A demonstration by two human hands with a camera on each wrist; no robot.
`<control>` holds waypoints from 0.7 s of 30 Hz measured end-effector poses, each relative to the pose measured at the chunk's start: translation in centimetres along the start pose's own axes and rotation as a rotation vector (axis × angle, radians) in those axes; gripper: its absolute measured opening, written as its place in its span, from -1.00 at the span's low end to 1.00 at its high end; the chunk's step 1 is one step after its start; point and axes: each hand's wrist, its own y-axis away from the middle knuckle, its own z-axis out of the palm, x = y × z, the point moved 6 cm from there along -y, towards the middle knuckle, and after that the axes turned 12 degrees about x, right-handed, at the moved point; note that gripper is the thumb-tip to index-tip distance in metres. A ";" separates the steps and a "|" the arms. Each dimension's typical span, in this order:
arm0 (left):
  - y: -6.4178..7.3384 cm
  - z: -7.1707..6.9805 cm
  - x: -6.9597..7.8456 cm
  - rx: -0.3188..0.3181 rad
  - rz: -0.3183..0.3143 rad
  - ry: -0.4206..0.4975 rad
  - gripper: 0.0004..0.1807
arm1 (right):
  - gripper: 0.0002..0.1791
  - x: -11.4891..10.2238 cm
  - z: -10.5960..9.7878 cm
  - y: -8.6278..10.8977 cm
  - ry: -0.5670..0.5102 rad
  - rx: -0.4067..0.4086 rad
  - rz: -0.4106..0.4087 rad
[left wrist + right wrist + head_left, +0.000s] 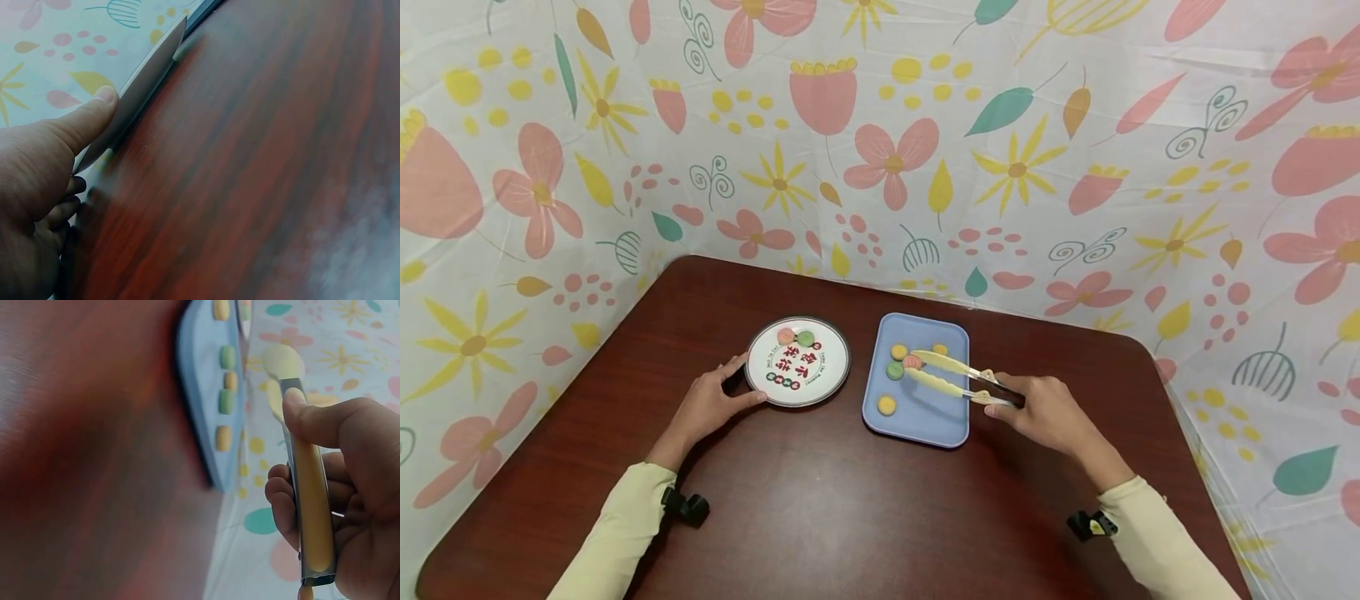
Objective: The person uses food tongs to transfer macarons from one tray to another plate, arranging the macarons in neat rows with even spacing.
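My left hand (707,404) grips the left edge of a round white plate (831,379) with red lettering, thumb on the rim. In the left wrist view, the plate (140,90) appears edge-on, tilted beside the thumb. A pink macaron (786,336) and a green macaron (805,338) lie near its far rim. My right hand (1045,408) holds tongs (947,364) with cream tips over a blue tray (925,425). A pink macaron (912,362) sits between the tips. Beside it are a green macaron (895,371) and several yellow macarons (887,406). In the right wrist view, fingers wrap the tongs' handle (311,512).
The dark reddish wooden table (820,517) has rounded far corners. A flower-patterned cloth (880,100) hangs behind it and along both sides. Plate and tray stand side by side with a narrow strip of table between them. Black camera straps (688,507) circle both wrists.
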 end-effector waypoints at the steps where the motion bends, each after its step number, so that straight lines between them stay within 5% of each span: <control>1: 0.0 0.0 0.0 0.001 0.000 -0.001 0.07 | -0.36 -0.2 -0.3 -0.3 -0.001 0.004 -0.009; 11: -0.1 0.0 -0.1 0.002 -0.006 0.013 0.06 | -0.40 -2.4 -2.0 -4.2 0.007 0.027 -0.120; 21: -0.1 -0.1 -0.3 0.008 -0.001 0.024 0.06 | -0.37 -5.7 -0.6 -7.4 -0.039 -0.005 -0.189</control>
